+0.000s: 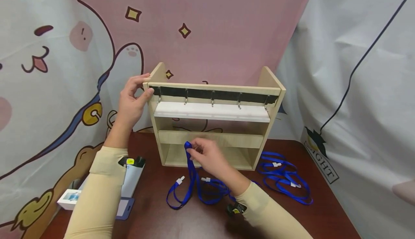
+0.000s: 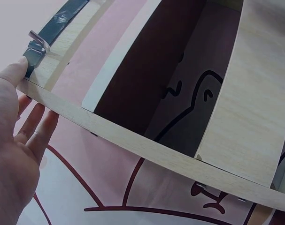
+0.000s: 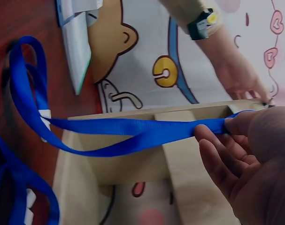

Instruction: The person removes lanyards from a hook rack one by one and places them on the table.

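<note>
A small wooden shelf (image 1: 210, 138) stands upright on the table, with several metal hooks (image 1: 212, 98) along a black strip (image 1: 197, 93) at its top front. My left hand (image 1: 131, 100) grips its upper left corner; the left wrist view shows the thumb on the front and the fingers (image 2: 41, 129) behind the side panel. My right hand (image 1: 210, 156) pinches a blue lanyard (image 1: 190, 167) near its upper end, before the lower part of the shelf. From there the lanyard (image 3: 119, 136) hangs in a loop, its lower part on the table beside a white clip (image 1: 179, 180).
More blue lanyards (image 1: 285, 176) with white clips lie right of the shelf, and another tangle (image 1: 215, 192) lies under my right wrist. Left, partly behind my left forearm, are a white box (image 1: 69, 199) and a blue-edged card holder (image 1: 124, 209). Printed cloth hangs behind.
</note>
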A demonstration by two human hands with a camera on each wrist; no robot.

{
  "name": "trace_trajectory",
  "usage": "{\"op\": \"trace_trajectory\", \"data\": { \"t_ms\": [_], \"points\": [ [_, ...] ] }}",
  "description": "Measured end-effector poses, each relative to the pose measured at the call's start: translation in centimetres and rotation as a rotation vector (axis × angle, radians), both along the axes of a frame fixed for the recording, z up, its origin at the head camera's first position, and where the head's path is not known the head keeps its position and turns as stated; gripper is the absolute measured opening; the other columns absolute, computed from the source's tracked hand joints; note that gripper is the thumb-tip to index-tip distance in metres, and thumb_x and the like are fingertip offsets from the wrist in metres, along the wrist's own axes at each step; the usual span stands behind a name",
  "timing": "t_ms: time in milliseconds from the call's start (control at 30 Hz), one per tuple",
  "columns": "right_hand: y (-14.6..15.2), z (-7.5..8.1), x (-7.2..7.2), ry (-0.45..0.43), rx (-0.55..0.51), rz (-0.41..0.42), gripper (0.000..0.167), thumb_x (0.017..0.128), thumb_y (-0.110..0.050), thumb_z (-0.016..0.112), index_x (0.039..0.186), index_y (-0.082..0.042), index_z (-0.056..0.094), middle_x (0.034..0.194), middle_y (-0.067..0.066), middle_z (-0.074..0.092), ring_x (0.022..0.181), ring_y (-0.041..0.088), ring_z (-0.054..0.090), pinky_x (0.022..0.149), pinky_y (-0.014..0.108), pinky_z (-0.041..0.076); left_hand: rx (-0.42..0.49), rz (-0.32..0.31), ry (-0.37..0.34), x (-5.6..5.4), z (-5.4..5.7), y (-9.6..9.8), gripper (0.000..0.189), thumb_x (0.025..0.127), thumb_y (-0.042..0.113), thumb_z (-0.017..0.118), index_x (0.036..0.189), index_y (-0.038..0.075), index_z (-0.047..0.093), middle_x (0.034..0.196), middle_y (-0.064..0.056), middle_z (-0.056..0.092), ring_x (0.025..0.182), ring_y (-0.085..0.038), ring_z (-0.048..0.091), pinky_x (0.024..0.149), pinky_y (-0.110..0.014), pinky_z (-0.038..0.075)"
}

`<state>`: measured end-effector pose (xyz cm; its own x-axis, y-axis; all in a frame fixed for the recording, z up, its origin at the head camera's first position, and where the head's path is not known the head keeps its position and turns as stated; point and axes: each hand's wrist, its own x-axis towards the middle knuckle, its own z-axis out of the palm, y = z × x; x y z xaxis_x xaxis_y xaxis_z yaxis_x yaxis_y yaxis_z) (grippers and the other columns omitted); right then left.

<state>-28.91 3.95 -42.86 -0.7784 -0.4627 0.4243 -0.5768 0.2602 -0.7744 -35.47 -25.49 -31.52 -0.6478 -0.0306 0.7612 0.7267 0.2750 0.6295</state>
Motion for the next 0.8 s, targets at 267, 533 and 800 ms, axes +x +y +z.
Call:
{"op": "trace_trajectory", "data": {
  "t_ms": [267,533,800],
  "points": [
    [-1.7,-2.3,-1.0,-0.023,0.07,0.0,0.005,0.105,-0.008,0.076,0.108,-0.01,0.079,0.094,-0.003,0.079,0.082,0.025,0.08,0.066,0.025,0.063,0.007,-0.007,-0.002,-0.3,0.0,0.1,0.033,0.106,0.0,0.071,0.139,-0.001,0.069,0.156,-0.005,0.06,0.131,-0.019,0.059,0.092,-0.02,0.061],
    [-3.1,-5.0,-0.8,-0.052,0.109,0.08,0.003,0.105,-0.01,0.077,0.105,-0.009,0.08,0.091,0.002,0.081,0.082,0.024,0.081,0.062,0.021,0.061,-0.002,0.001,-0.013,-0.3,-0.1,0.1,0.033,0.107,0.003,0.072,0.14,0.001,0.069,0.157,-0.004,0.059,0.131,-0.018,0.058,0.093,-0.02,0.061],
    [-3.5,-7.0,0.0,-0.031,0.211,0.16,0.007,0.101,-0.007,0.08,0.102,-0.013,0.08,0.099,-0.004,0.079,0.085,-0.002,0.072,0.073,0.018,0.059,0.001,-0.006,-0.017,0.0,0.0,0.0,0.032,0.108,0.005,0.072,0.139,0.001,0.07,0.156,-0.002,0.06,0.134,-0.02,0.058,0.096,-0.022,0.061]
  ]
}}
